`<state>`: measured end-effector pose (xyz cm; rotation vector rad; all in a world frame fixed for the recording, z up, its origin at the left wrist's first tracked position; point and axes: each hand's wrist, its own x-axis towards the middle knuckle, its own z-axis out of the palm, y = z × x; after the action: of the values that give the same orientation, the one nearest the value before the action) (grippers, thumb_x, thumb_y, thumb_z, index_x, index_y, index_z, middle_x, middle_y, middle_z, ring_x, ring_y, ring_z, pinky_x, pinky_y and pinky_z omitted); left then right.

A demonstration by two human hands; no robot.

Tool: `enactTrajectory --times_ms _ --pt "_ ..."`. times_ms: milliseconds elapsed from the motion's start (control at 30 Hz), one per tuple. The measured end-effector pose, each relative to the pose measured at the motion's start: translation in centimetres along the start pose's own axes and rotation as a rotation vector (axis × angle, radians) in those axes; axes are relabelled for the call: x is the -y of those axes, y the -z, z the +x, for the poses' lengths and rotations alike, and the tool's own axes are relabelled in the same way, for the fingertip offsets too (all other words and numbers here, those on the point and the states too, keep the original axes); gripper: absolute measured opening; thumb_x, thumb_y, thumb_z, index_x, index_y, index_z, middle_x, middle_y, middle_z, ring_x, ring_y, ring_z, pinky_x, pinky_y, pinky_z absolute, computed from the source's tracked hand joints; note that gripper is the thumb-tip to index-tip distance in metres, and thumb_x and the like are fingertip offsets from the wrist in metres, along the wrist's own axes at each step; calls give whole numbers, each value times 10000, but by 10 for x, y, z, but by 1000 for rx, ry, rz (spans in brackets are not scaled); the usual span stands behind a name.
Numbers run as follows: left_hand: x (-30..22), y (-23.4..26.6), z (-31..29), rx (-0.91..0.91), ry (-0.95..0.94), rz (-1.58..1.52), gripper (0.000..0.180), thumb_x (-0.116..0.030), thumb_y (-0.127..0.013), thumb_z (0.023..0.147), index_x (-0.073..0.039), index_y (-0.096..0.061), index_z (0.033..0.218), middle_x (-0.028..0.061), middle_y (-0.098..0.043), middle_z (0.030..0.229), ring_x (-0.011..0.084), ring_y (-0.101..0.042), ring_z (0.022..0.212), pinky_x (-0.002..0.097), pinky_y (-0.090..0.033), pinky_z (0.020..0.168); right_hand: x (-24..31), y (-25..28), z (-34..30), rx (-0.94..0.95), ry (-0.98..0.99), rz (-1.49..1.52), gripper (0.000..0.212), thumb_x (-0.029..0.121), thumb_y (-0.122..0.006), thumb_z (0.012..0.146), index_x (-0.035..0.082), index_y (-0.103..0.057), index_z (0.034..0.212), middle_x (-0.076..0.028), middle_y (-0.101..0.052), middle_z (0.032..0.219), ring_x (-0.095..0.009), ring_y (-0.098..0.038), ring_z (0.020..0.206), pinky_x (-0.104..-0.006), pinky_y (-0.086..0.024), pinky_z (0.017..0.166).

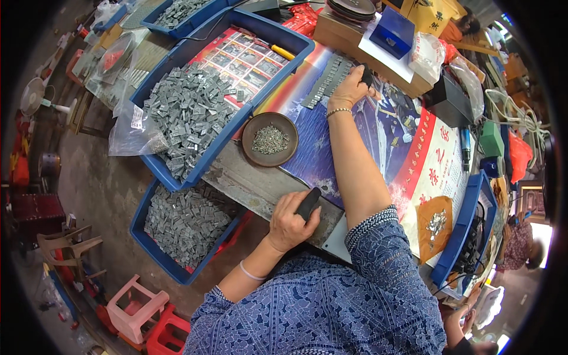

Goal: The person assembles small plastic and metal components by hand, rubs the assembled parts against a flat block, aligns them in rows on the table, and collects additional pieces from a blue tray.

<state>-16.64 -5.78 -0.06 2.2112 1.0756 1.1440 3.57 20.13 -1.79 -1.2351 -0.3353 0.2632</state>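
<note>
My left hand [291, 223] is above the table's front edge, its fingers curled in and a black cover showing at the thumb and forefinger side. If anything small is between its fingers, I cannot make it out. Farther out, my right hand [349, 90] reaches to rows of small grey rectangular pieces [326, 80] laid side by side on a printed poster sheet. Its fingers are bent down by the rows' right side, with a black cover on one of them; what they pinch is hidden. Left of the rows, a round brown bowl [270, 139] holds tiny metallic bits.
A large blue tray [251, 112] heaped with grey pieces [192, 106] stands left, holding a yellow-handled tool [283, 52]. Below it sits another filled blue tray [141, 222]. A cardboard box [337, 35] bounds the far side. At right lie brown paper with shiny bits [435, 228] and a blue bin [467, 231].
</note>
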Motion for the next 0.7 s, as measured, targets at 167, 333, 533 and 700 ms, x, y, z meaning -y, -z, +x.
enactTrajectory --times_ms 167,333,533,700 --pt "0 0 0 -12 2 1 282 -62 -730 762 78 -684 1003 176 -669 1032 348 -654 885 412 -537 802 5 -2 -3 -9 4 53 484 357 -557 1018 7 -521 684 4 -496 674 -120 -435 641 -332 -382 592" --pt "-4 0 1 1 -18 -3 302 -43 -723 758 66 -686 1038 180 -667 1017 354 -653 878 410 -541 804 3 10 26 -138 -216 332 377 331 -590 994 1 -580 811 -26 -588 776 -136 -546 710 -299 -448 673" --pt "-1 -4 0 14 -27 9 307 -54 -712 772 68 -684 1053 166 -661 1029 338 -647 893 408 -536 794 60 112 70 284 -249 505 213 118 -607 982 -57 -608 1102 -144 -686 1022 -242 -695 936 -355 -571 821" --pt "0 0 3 85 2 23 309 -33 -697 812 36 -689 1113 194 -659 1037 374 -643 893 421 -536 800 142 219 49 465 -212 164 226 118 -614 986 -33 -670 1145 -113 -720 985 -168 -693 825 -300 -584 759"
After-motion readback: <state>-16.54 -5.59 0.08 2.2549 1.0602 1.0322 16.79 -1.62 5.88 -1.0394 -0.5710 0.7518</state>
